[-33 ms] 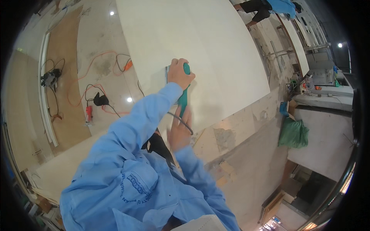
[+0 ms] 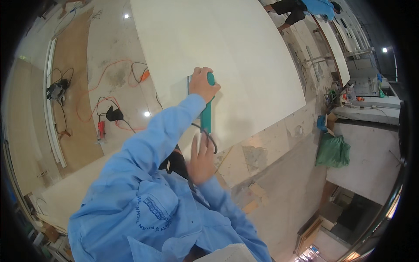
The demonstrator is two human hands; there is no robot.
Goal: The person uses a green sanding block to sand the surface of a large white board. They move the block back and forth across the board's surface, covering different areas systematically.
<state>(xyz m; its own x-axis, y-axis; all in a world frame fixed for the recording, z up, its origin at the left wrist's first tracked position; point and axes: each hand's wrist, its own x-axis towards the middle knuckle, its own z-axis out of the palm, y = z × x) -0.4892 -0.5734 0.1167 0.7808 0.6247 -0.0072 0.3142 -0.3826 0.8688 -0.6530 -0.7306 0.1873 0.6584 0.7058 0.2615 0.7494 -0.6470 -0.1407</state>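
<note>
A teal corded power tool [image 2: 206, 117] with a round front knob rests on a large cream-white board [image 2: 244, 74]. It looks like a sander or a planer; I cannot tell which. My left hand [image 2: 202, 86] is closed around its front, by the knob, and a metal plate edge shows just left of the fingers. Behind the tool's rear end is my right hand [image 2: 201, 159], fingers stretched out and slightly apart. Its fingertips lie at the rear end, and whether they touch it cannot be made out. A dark cord [image 2: 214, 143] loops from the rear beside those fingers.
On the floor at left lie a red tool [image 2: 101, 131], a black tool [image 2: 57, 89], orange and black cords, and a long white strip [image 2: 51, 105]. A person in blue [image 2: 316, 9] bends at the far right. A green bag [image 2: 333, 150] sits at right.
My right hand has drawn back toward me from the tool's rear part, leaving more of the teal body in view. My left hand and the tool have hardly moved.
</note>
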